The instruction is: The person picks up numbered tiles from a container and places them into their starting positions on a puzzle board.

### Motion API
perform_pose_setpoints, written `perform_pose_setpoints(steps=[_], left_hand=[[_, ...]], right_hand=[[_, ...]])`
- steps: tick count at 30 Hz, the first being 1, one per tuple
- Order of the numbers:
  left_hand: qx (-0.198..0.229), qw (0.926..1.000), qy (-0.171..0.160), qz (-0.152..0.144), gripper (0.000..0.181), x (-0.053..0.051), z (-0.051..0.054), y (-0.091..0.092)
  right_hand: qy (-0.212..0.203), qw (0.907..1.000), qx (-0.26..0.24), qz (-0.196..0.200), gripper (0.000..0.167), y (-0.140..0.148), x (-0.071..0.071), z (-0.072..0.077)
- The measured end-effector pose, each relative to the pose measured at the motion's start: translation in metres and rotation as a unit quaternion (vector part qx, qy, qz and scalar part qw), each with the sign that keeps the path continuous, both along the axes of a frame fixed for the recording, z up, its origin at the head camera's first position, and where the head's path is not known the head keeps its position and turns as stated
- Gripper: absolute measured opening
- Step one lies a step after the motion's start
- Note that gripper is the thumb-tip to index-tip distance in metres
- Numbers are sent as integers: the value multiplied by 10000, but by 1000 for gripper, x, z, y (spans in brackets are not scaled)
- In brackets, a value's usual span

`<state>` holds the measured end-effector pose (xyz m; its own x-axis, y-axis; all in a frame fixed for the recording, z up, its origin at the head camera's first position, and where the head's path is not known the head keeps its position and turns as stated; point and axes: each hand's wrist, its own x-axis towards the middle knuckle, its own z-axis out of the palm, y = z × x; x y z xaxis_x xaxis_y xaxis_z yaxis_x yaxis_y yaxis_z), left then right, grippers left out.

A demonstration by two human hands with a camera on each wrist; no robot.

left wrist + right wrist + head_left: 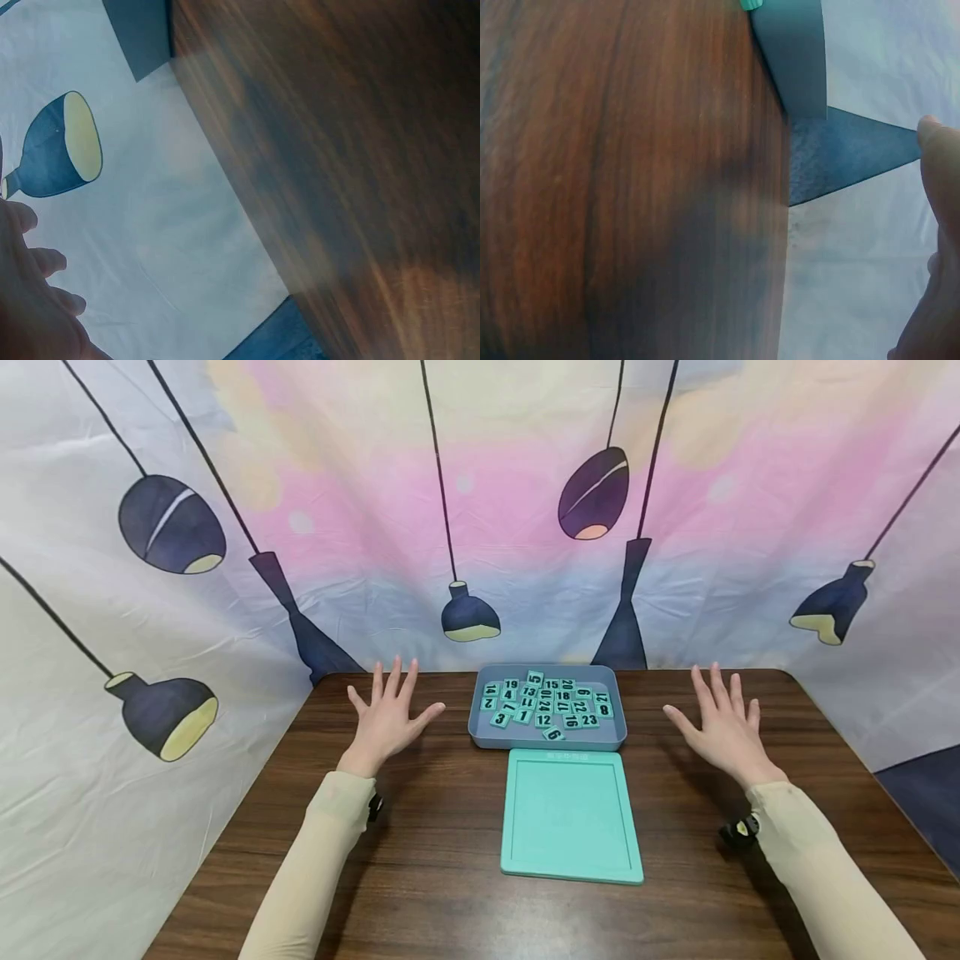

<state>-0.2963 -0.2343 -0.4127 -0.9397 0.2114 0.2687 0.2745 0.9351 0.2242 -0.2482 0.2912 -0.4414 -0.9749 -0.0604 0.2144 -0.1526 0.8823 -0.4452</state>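
On the table (435, 893), the tray (547, 745) contains the loose numbered tiles (562, 696); the bare board (572, 818) lies directly in front of it. The left hand (386, 722) and right hand (726, 731) flank the tray, near it but apart, with fingers straight and spread wide, holding nothing. Step in hand: apparently the ready position, with no tile on the board. The next move would likely call for a hand to reach inward and pinch one tile by its edges.
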Motion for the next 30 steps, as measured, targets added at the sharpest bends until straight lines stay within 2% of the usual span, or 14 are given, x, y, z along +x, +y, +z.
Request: perform_pose_setpoints(steps=[10,14,17,22,26,30], left_hand=[[-48,10000,36,12,94,3,-4,-4],[-2,9998,-8,-206,93,6,-4,-3],[150,9986,-100,-489,90,9,-4,-1],[385,9954,-270,-830,85,11,-2,5],[456,9932,-398,-993,82,11,0,9],[440,9921,-471,-1076,81,10,0,12]], right_hand=[[-41,9999,-1,149,92,4,4,0],[-21,9984,-176,541,96,0,12,-1],[-157,9938,-346,1043,99,-7,24,-5],[-612,9805,-536,1787,100,-26,52,-16],[-956,9708,-555,2131,97,-39,69,-24],[-1317,9619,-587,2324,98,-49,80,-25]])
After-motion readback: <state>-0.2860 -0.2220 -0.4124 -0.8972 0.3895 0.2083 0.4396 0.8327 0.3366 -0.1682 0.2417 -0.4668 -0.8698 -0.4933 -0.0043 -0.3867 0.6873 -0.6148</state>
